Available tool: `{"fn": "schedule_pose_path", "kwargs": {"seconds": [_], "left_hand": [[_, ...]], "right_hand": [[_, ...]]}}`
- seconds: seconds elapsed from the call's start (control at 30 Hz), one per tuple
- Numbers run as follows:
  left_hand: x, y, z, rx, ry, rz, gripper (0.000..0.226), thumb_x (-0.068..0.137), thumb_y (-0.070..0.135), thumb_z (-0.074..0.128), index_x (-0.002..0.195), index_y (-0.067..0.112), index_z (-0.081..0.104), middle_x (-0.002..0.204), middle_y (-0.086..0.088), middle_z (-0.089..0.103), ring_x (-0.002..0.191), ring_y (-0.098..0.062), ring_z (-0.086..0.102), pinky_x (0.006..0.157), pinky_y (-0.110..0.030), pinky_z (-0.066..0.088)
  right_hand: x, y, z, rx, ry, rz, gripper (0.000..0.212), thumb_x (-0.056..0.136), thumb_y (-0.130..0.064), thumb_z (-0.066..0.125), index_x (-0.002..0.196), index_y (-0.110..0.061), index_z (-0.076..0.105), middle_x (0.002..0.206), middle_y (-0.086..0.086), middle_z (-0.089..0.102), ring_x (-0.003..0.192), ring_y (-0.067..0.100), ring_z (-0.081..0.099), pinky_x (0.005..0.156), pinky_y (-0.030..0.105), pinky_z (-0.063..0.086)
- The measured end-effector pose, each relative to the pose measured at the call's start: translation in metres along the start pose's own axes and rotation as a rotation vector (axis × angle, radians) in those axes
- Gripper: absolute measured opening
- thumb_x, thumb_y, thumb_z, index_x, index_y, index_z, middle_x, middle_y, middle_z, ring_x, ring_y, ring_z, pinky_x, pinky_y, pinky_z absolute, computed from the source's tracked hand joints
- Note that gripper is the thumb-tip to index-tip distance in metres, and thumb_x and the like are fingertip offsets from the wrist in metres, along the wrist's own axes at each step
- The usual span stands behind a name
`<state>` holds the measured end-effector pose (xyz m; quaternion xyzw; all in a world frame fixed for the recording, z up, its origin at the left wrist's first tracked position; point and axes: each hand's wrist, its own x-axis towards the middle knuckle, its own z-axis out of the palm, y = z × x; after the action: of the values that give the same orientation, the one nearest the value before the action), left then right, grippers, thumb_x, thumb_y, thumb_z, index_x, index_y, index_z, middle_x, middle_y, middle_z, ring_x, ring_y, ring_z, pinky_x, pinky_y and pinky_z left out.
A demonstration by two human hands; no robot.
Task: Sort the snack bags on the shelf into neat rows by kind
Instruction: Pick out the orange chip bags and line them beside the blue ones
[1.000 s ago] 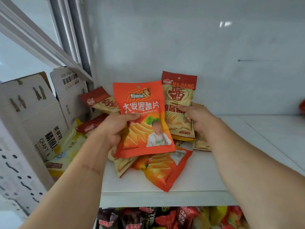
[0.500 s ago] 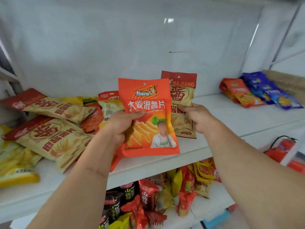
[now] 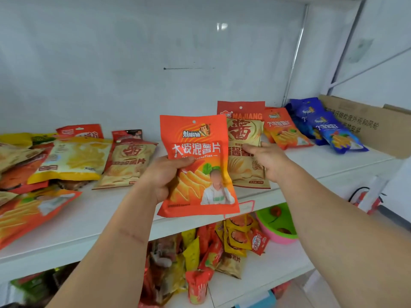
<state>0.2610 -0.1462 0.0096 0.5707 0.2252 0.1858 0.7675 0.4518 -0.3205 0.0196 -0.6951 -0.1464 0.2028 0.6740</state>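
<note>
My left hand (image 3: 163,176) grips an orange chip bag (image 3: 198,152) upright, in front of the white shelf (image 3: 111,210). Just right of it my right hand (image 3: 266,161) holds a tan-and-red MAJIANG bag (image 3: 243,132) upright by its side. To the right, an orange bag (image 3: 284,130) and blue bags (image 3: 327,127) lie side by side on the shelf. A mixed heap lies at the left: a yellow bag (image 3: 75,158), a tan MAJIANG bag (image 3: 129,163) and an orange bag (image 3: 33,212) near the front edge.
A brown cardboard box (image 3: 369,125) stands at the shelf's right end. The lower shelf (image 3: 255,283) holds several loose small snack packs and a green-and-pink bowl (image 3: 278,225). A red fire extinguisher (image 3: 367,198) stands at the far right. The white back wall is close behind the bags.
My view has swung right, from the cardboard boxes at the left end to the blue bags and box at the right. Both hands have carried their bags rightward along the shelf.
</note>
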Motion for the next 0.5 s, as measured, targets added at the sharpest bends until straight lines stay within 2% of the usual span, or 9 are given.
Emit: {"fn": "schedule_pose_path", "kwargs": {"seconds": [0.23, 0.37, 0.5], "left_hand": [[0.053, -0.003, 0.053, -0.009, 0.008, -0.025, 0.034, 0.085, 0.014, 0.074, 0.117, 0.004, 0.07, 0.108, -0.019, 0.075, 0.099, -0.038, 0.073, 0.091, -0.054, 0.056], [0.097, -0.004, 0.073, -0.001, 0.013, -0.032, 0.035, 0.085, 0.016, 0.076, 0.117, 0.004, 0.07, 0.108, -0.019, 0.075, 0.1, -0.039, 0.073, 0.094, -0.057, 0.054], [0.134, -0.001, 0.09, -0.001, 0.044, -0.026, 0.035, 0.083, 0.017, 0.077, 0.116, 0.005, 0.07, 0.106, -0.017, 0.076, 0.097, -0.037, 0.074, 0.094, -0.056, 0.054]], "right_hand": [[0.067, -0.002, -0.047, -0.053, -0.012, -0.007, 0.016, 0.084, -0.024, 0.078, 0.098, -0.017, 0.072, 0.092, 0.006, 0.077, 0.082, 0.028, 0.075, 0.075, 0.051, 0.061], [0.118, -0.002, -0.06, -0.08, -0.023, -0.021, 0.021, 0.083, -0.025, 0.079, 0.102, -0.017, 0.073, 0.093, 0.006, 0.077, 0.083, 0.029, 0.075, 0.077, 0.052, 0.06], [0.165, -0.002, -0.068, -0.109, -0.042, -0.017, 0.031, 0.081, -0.031, 0.08, 0.109, -0.02, 0.07, 0.099, 0.003, 0.076, 0.086, 0.026, 0.074, 0.078, 0.047, 0.061]]}}
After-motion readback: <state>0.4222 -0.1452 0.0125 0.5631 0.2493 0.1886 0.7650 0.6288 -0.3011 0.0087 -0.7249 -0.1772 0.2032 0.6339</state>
